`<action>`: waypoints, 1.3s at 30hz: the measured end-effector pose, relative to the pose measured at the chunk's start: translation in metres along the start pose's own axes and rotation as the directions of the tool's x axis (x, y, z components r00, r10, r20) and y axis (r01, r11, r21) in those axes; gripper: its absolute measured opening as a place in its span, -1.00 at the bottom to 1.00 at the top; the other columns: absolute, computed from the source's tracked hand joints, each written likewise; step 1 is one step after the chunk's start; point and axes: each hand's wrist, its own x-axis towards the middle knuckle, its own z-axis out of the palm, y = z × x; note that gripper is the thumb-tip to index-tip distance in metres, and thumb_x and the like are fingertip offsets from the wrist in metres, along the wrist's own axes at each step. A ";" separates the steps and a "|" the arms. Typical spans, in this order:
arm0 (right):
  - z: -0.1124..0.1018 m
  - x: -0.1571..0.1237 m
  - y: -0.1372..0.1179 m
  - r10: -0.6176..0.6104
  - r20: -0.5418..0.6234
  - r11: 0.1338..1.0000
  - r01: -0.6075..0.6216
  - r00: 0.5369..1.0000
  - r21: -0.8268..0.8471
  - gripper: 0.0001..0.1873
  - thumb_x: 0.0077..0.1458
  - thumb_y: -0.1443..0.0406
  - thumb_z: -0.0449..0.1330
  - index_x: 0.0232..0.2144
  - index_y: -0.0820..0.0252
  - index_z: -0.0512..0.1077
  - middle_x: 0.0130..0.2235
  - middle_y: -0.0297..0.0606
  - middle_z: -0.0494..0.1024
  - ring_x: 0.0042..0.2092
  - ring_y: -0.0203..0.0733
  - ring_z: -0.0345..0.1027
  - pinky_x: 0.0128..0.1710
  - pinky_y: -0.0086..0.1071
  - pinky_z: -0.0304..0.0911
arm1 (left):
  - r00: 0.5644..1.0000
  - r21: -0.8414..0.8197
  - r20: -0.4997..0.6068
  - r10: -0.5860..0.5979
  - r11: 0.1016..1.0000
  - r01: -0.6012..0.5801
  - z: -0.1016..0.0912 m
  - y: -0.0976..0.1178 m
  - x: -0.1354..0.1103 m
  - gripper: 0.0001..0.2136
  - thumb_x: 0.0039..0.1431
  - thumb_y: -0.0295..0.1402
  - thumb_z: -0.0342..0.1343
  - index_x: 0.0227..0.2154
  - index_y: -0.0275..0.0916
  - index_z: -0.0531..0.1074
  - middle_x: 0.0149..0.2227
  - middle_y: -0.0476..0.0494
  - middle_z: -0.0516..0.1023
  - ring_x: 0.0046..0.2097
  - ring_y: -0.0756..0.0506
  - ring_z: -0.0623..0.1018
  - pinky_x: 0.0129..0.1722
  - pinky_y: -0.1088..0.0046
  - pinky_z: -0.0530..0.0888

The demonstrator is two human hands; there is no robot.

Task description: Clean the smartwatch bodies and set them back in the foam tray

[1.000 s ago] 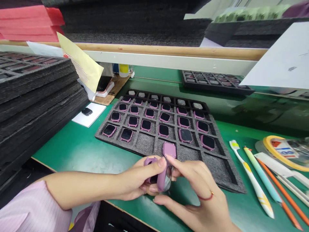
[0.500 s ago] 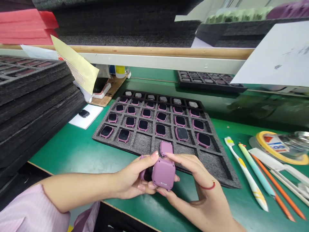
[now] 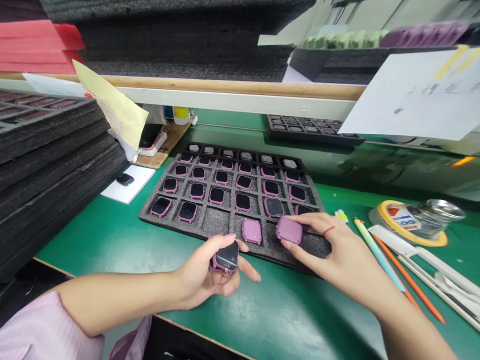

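Observation:
My left hand (image 3: pixel 210 270) holds a purple smartwatch body (image 3: pixel 226 257), its dark screen facing up, between thumb and fingers in front of the tray. At the tray's front row, my right hand (image 3: pixel 322 235) grips a second purple watch body (image 3: pixel 289 231) by its edges, back side up. One more purple watch (image 3: pixel 251 231) lies back side up in the slot just left of it. The grey foam tray (image 3: pixel 221 220) holds rows of purple watches, mostly screen up. My right hand covers part of the front right slots.
On the right lie a teal pen (image 3: pixel 378 255), an orange pencil (image 3: pixel 410 280), a white tool (image 3: pixel 427 255), and a tape roll (image 3: pixel 412 235) around a glass jar. Stacked black foam trays (image 3: pixel 56 170) stand at left, beside white paper (image 3: pixel 129 187) bearing a dark watch. A shelf (image 3: pixel 225 95) spans above.
My right hand has moved right and away from my left hand, carrying the back-up watch to the tray's front row. My left hand keeps the other watch, now more visible.

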 end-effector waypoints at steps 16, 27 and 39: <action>0.021 -0.014 -0.085 -0.269 -0.052 0.880 0.267 0.962 0.391 -0.74 0.15 0.29 0.34 -0.14 0.11 0.38 0.01 -0.13 0.48 -0.06 -0.18 0.48 -0.11 -0.34 0.46 | 0.994 0.007 0.102 -0.041 0.999 0.041 0.001 -0.006 0.004 -0.45 0.10 0.17 0.16 -0.44 -0.35 0.49 -0.54 -0.03 0.41 -0.64 0.13 0.16 -0.60 0.48 -0.04; 0.019 -0.011 -0.083 -0.330 -0.160 0.863 0.366 0.930 0.349 -0.84 0.15 0.31 0.34 -0.22 0.16 0.44 -0.06 -0.17 0.46 -0.01 -0.17 0.40 -0.03 -0.32 0.38 | 0.980 -0.001 0.186 -0.067 0.998 0.068 0.003 -0.006 0.004 -0.44 0.05 0.21 0.19 -0.38 -0.31 0.44 -0.48 -0.01 0.41 -0.61 0.13 0.14 -0.58 0.48 -0.06; 0.022 -0.015 -0.085 -0.343 -0.269 0.887 0.404 0.900 0.223 -0.88 0.14 0.42 0.28 -0.28 0.12 0.44 -0.12 -0.16 0.47 -0.12 -0.13 0.48 -0.17 -0.20 0.48 | 0.976 -0.023 0.210 -0.065 0.997 0.071 0.005 -0.003 0.005 -0.43 0.08 0.20 0.18 -0.33 -0.34 0.50 -0.52 0.06 0.31 -0.60 0.14 0.08 -0.57 0.52 -0.08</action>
